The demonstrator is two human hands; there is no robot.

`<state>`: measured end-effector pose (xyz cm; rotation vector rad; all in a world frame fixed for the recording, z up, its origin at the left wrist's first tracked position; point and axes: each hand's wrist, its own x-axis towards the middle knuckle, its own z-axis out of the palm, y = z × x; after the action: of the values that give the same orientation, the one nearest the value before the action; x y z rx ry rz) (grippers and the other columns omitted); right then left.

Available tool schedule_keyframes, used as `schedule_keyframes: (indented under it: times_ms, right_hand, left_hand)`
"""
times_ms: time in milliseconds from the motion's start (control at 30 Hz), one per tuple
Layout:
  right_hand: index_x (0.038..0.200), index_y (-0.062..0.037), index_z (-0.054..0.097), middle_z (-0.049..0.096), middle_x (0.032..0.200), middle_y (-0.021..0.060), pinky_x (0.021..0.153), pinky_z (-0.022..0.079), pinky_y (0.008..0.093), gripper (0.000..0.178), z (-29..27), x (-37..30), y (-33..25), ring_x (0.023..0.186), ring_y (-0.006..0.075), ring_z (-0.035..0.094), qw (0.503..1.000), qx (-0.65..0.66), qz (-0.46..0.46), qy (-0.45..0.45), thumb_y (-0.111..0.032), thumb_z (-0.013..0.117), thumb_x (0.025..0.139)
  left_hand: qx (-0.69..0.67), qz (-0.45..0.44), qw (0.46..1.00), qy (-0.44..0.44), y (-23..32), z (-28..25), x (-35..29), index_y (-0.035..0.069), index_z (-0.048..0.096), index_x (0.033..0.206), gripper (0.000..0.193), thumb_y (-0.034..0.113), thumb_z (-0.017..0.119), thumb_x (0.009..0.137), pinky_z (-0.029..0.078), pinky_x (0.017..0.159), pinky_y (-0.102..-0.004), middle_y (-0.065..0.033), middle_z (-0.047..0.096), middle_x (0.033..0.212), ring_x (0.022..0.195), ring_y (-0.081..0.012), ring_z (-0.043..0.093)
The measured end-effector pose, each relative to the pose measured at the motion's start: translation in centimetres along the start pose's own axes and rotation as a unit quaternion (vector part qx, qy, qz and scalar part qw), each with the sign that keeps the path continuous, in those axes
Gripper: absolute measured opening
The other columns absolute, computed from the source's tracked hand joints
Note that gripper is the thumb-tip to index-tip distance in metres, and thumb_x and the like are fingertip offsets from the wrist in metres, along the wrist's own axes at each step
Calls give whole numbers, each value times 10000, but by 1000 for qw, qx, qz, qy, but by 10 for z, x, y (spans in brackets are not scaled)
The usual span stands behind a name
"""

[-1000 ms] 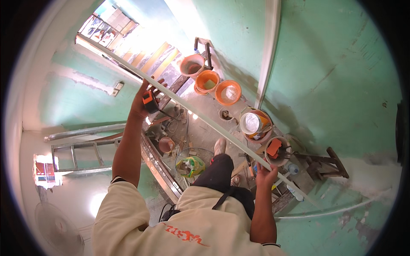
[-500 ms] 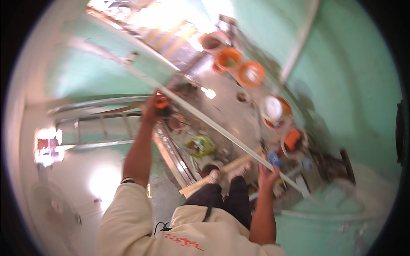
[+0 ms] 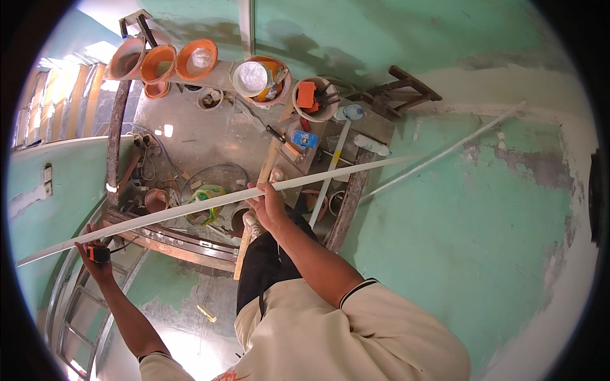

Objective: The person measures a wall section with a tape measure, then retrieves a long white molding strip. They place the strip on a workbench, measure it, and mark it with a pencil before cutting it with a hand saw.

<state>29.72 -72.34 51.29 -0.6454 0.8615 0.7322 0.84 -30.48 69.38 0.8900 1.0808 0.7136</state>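
A long, thin white strip [image 3: 162, 217] runs slantwise before me, from the lower left up toward the right-hand wall. My left hand [image 3: 94, 261] is closed near its left end and also holds a black-and-orange tape measure [image 3: 98, 253] beneath the strip. Farther right, my right hand [image 3: 271, 209] grips the strip near its middle, fingers over its top edge. Whether the strip's far right end touches the green wall [image 3: 457, 228] I cannot tell.
I stand on a scaffold with a wooden plank [image 3: 267, 162] underfoot. Orange buckets [image 3: 197, 58], a pail with a red-orange box [image 3: 306, 94], a hammer [image 3: 284, 141] and bottles [image 3: 372, 145] lie beyond. A metal ladder [image 3: 82, 311] is at lower left. A second white strip [image 3: 445, 152] shows against the wall.
My view has swung toward the right-hand wall. The strip now slopes up to the right instead of down, and both hands still hold it, the right one nearer its middle.
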Motion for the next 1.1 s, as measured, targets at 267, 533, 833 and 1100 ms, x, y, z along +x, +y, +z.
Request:
schedule_keyframes:
  times_ms: [267,533,833,1100]
  right_hand:
    - [918,-91,483,575,968,85,949,548,541,149,-32,-51,46,1037,244,638,1000,9,18,20,-10,602,879]
    - [997,-10,516,574,1140,164,1008,514,603,143,-78,-82,68,1079,318,629,998,-68,17,-9,-99,578,905]
    - [1069,24,478,520,1076,160,1015,527,582,232,-106,-83,61,1045,315,618,990,-67,-11,120,-91,585,898]
    - [1104,31,524,567,1074,170,971,574,552,266,-120,-63,46,1028,304,624,985,-65,-10,160,-150,573,914]
  left_hand:
    - [-34,-36,998,-26,-13,-98,-2,-33,294,1499,788,536,525,1005,588,731,-227,-215,435,1496,1148,-219,606]
    - [-60,-61,994,-69,-65,-201,-3,13,566,1294,486,412,548,1018,563,887,-315,-117,674,1184,1076,-229,670]
    - [-46,-80,995,45,-98,-95,-21,76,564,1067,318,353,674,958,570,821,-338,-100,658,973,932,-201,686]
    - [-13,-96,994,45,-165,-81,6,64,614,1086,391,405,705,917,575,770,-344,-63,674,953,891,-179,678]
